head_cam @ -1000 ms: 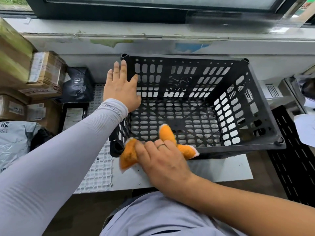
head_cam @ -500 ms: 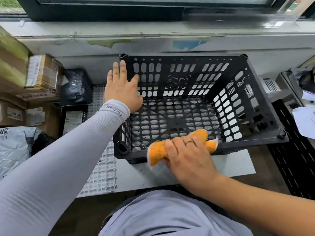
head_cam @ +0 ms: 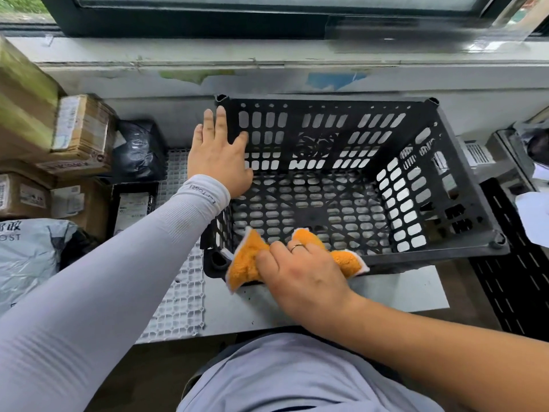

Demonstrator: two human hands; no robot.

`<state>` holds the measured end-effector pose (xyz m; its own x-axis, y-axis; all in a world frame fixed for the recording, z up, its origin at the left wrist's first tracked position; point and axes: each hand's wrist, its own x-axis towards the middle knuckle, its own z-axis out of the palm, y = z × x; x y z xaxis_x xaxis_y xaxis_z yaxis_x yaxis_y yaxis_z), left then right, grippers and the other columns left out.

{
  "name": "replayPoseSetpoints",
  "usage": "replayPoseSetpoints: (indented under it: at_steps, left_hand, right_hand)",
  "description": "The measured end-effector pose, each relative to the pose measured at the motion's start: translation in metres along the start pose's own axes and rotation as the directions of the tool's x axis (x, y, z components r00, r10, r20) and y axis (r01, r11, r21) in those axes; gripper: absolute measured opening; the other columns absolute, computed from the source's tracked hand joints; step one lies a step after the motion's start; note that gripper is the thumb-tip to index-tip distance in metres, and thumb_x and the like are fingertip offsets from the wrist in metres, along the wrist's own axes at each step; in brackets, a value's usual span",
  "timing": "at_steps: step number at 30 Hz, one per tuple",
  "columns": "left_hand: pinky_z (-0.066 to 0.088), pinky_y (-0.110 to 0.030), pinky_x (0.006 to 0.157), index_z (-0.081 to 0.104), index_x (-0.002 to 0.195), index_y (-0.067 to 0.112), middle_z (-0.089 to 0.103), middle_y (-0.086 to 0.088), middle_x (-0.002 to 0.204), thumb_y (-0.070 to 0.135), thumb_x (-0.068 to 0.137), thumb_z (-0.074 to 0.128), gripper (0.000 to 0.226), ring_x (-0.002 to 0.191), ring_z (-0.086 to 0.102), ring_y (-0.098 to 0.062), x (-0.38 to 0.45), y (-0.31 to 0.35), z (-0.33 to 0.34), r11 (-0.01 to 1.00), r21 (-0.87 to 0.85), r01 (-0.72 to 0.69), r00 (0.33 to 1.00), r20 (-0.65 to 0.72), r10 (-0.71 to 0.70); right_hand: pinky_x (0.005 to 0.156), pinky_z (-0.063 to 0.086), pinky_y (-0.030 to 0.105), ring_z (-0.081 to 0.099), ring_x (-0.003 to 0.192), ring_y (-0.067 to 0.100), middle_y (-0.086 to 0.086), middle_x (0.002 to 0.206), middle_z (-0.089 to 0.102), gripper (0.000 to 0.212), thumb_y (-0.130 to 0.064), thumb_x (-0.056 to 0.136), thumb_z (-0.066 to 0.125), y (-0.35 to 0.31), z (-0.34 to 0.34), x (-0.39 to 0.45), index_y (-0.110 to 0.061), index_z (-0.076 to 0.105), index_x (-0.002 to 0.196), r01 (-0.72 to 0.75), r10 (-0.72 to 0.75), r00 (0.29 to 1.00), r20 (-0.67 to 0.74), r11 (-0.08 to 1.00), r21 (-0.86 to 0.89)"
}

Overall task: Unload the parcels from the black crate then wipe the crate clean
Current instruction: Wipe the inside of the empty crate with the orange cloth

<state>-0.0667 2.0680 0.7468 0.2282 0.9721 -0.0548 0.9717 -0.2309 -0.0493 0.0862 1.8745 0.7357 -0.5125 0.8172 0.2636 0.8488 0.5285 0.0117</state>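
The black slotted crate point(head_cam: 439, 162) stands below the window with nothing inside it. My left hand point(head_cam: 217, 156) lies flat, fingers straight, on the crate's left rim near the far corner. My right hand point(head_cam: 300, 272) grips an orange cloth point(head_cam: 249, 263) and presses it over the crate's near rim, towards the left corner. Several parcels sit to the left of the crate: a taped brown box point(head_cam: 81, 129), a black plastic bag point(head_cam: 139, 150) and a grey mail bag point(head_cam: 26, 257).
A white plastic grid mat point(head_cam: 178, 298) lies under the crate's left side, on a grey board point(head_cam: 401, 289). More cardboard boxes point(head_cam: 26, 194) are stacked far left. A black perforated panel point(head_cam: 517, 278) and papers lie to the right. The window sill runs along the back.
My right hand has slid the cloth back to the left along the near rim, after moving right half a second earlier. The left hand has stayed on the left rim.
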Motion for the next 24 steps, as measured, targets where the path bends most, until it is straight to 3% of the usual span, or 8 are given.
replayPoseSetpoints:
  at_steps: [10,14,18,20,24]
  left_hand:
    - [0.003,-0.052,0.128,0.031,0.159,0.03,-0.01,-0.023,0.17,0.054,0.095,0.057,0.073,0.158,-0.008,-0.041,0.0,0.001,0.0,1.0,0.005,0.006,1.0,-0.003,-0.006]
    - [0.004,-0.052,0.128,0.033,0.159,0.03,-0.008,-0.023,0.17,0.054,0.095,0.057,0.072,0.158,-0.006,-0.042,0.0,0.001,0.0,1.0,0.005,0.008,1.0,-0.009,-0.008]
    - [0.004,-0.052,0.128,0.033,0.159,0.03,-0.008,-0.022,0.17,0.053,0.095,0.057,0.071,0.158,-0.006,-0.042,0.0,0.002,-0.002,1.0,0.006,0.023,1.0,-0.005,-0.023]
    - [0.004,-0.052,0.128,0.033,0.158,0.03,-0.008,-0.022,0.171,0.053,0.095,0.057,0.071,0.158,-0.006,-0.041,-0.001,0.003,-0.002,1.0,0.006,0.026,1.0,-0.001,-0.026]
    - [0.004,-0.052,0.128,0.034,0.158,0.03,-0.008,-0.022,0.171,0.054,0.095,0.058,0.071,0.158,-0.006,-0.041,-0.001,0.003,-0.002,0.999,0.001,0.032,0.999,-0.004,-0.032]
  right_hand:
    - [0.055,0.037,0.04,0.047,0.062,0.026,0.003,0.076,0.051,0.012,-0.006,0.087,0.046,0.083,-0.029,-0.049,-0.016,0.053,0.089,0.073,-0.056,0.985,0.163,0.992,-0.105]
    - [0.06,0.038,0.041,0.048,0.063,0.027,0.001,0.076,0.049,0.016,-0.005,0.084,0.063,0.099,-0.036,-0.058,-0.016,0.053,0.091,0.039,-0.008,0.971,0.24,0.991,-0.128]
    - [0.07,0.04,0.044,0.053,0.067,0.03,0.004,0.077,0.054,0.009,-0.01,0.086,0.063,0.086,-0.035,-0.051,-0.015,0.056,0.09,-0.023,0.056,0.965,0.254,0.991,-0.131]
    - [0.076,0.042,0.046,0.057,0.074,0.032,0.005,0.084,0.06,0.011,-0.023,0.094,0.059,0.073,-0.032,-0.043,-0.014,0.06,0.1,-0.05,0.077,0.96,0.268,0.993,-0.108]
    - [0.087,0.049,0.048,0.063,0.095,0.032,0.01,0.113,0.067,0.049,-0.042,0.1,0.05,0.037,-0.019,-0.011,-0.009,0.054,0.137,-0.005,0.001,0.947,0.322,1.0,0.013]
